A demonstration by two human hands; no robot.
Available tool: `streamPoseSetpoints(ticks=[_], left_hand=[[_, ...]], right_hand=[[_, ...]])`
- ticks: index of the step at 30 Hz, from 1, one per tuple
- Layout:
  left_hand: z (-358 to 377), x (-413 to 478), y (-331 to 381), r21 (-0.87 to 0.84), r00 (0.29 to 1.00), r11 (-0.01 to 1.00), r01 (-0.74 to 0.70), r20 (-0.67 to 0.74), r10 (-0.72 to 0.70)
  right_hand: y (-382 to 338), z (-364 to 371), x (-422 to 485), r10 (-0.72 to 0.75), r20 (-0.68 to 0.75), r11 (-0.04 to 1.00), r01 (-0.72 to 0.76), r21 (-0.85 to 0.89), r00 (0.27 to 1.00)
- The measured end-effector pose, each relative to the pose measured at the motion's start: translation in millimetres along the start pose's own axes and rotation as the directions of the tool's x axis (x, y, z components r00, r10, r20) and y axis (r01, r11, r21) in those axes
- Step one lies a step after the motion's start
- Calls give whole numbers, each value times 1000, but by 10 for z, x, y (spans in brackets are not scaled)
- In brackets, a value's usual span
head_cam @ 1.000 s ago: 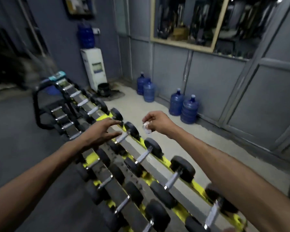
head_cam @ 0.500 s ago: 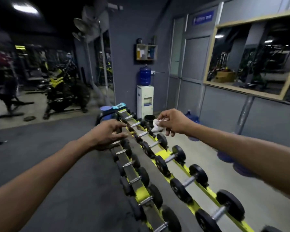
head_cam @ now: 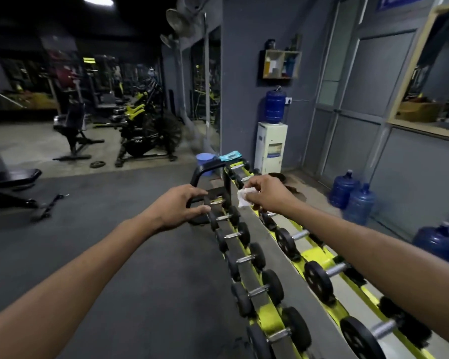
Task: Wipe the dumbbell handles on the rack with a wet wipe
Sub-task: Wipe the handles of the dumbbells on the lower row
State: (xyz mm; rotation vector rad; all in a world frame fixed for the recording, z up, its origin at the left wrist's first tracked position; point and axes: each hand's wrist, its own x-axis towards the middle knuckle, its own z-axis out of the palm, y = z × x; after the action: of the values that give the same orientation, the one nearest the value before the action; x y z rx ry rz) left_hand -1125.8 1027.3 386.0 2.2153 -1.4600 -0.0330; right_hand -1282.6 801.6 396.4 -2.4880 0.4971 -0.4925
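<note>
A white wet wipe (head_cam: 244, 198) is pinched in the right hand (head_cam: 267, 194) over the dumbbell rack (head_cam: 265, 314); the left hand (head_cam: 179, 206) is held relaxed, empty

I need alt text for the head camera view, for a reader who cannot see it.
A person's right hand pinches a white wet wipe above a long yellow dumbbell rack in a dim gym, with the left hand open beside it. A water dispenser and blue water bottles stand by the grey wall.
</note>
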Motion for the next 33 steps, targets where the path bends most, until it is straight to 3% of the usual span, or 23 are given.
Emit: streamPoseSetpoints(ticks=[15,24,33], left_hand=[[24,2320,-2280,-25,991,992,123,64,-121],[-6,3889,-4025,-58,991,997,48,128,-40],[205,5499,-5191,-80,958,996,-26,282,48]], right_hand=[[527,997,3232,-30,123,996,40,-84,992],[789,1977,5092,121,82,992,-117,-51,989],[1268,2575,6558,265,98,964,-266,-2,959]])
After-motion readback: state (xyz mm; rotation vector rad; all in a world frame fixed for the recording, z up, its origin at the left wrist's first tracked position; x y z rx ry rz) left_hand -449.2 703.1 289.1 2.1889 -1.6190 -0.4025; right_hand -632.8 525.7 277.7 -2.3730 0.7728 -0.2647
